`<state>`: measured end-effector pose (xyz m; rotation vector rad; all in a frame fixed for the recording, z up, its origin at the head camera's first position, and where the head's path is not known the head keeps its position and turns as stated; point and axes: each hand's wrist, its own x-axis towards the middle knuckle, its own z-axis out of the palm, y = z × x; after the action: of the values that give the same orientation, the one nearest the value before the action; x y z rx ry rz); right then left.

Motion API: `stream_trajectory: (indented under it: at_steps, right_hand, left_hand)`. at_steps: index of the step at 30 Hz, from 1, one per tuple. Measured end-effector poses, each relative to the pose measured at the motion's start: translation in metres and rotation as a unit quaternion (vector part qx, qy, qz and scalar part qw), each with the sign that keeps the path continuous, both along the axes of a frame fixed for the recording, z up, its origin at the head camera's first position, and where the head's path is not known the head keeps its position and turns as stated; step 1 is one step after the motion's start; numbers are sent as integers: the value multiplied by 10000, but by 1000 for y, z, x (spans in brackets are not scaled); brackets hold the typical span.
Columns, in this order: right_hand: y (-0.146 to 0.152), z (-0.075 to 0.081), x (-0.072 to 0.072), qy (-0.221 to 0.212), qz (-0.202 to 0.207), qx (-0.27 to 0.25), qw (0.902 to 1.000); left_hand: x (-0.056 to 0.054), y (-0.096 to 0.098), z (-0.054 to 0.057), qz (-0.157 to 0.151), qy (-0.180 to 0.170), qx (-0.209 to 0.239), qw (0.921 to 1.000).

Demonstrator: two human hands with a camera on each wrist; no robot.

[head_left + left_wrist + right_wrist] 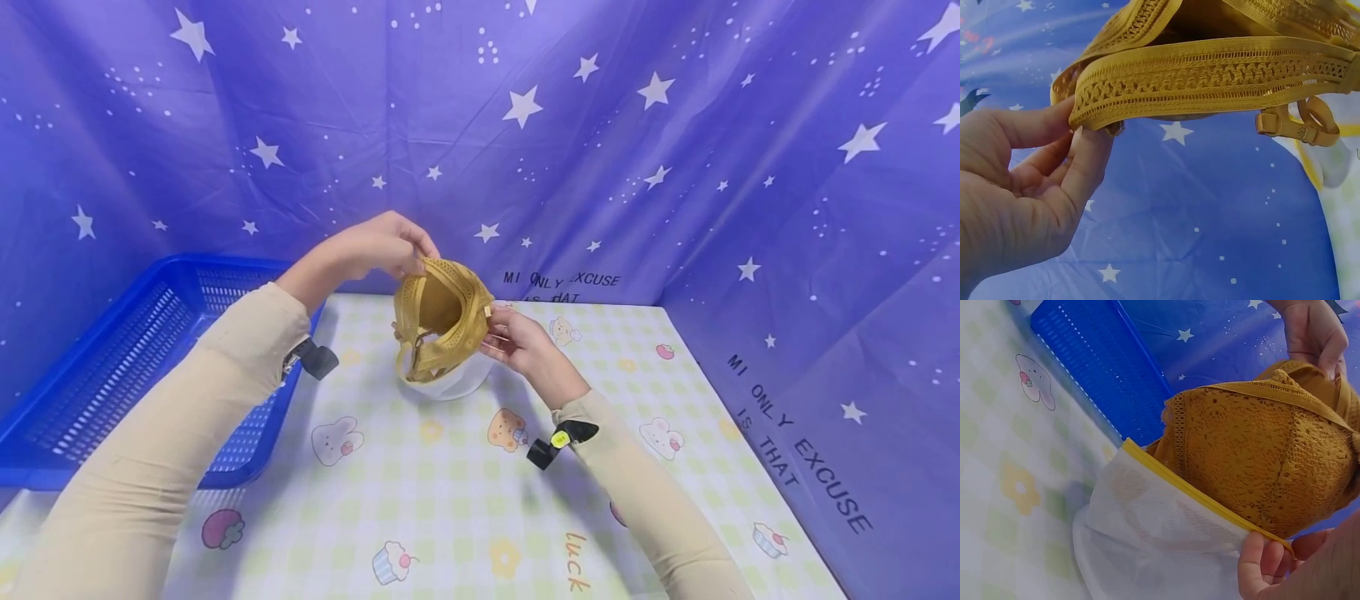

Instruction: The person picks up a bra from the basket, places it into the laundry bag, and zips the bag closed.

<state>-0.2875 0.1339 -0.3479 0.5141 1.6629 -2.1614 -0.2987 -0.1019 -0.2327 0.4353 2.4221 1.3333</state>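
A mustard-yellow lace bra (450,312) stands partly out of a white mesh laundry bag (1160,512) with a yellow zip edge (1200,501). Its cups are folded together. My left hand (378,246) pinches the openwork band (1166,78) between thumb and fingers, at the upper side of the bra. A small strap loop (1316,125) dangles from it. Low on the other side, my right hand (525,343) grips the bag's zip edge between thumb and fingers. Through the mesh, part of the bra shows faintly inside the bag.
A blue plastic basket (255,446) sits on the left of the table, beneath my left forearm. The tablecloth (450,500) is checked, with printed cartoon animals and cakes. Purple star-patterned curtains (450,108) stand close behind the table and along its right side.
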Motion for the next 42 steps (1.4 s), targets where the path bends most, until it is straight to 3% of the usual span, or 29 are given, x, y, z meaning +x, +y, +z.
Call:
stream_trajectory:
  at_steps: [7, 13, 23, 32, 42]
  right_hand:
    - [0, 7, 3, 139, 317, 168, 9993]
    - [-1, 11, 3, 171, 435, 99, 9989]
    - [-4, 17, 6, 226, 566, -310, 9977]
    - [-2, 9, 6, 159, 683, -306, 9971]
    - [9, 9, 4, 159, 784, -249, 9965]
  left_hand:
    - [-2, -2, -3, 452, -99, 86, 9989]
    - [-4, 0, -5, 509, -196, 179, 9983]
    - [-3, 11, 8, 639, -2, 233, 9977]
    - [0, 26, -4, 557, -192, -7, 9983]
    - [0, 23, -9, 332, -496, -430, 9973]
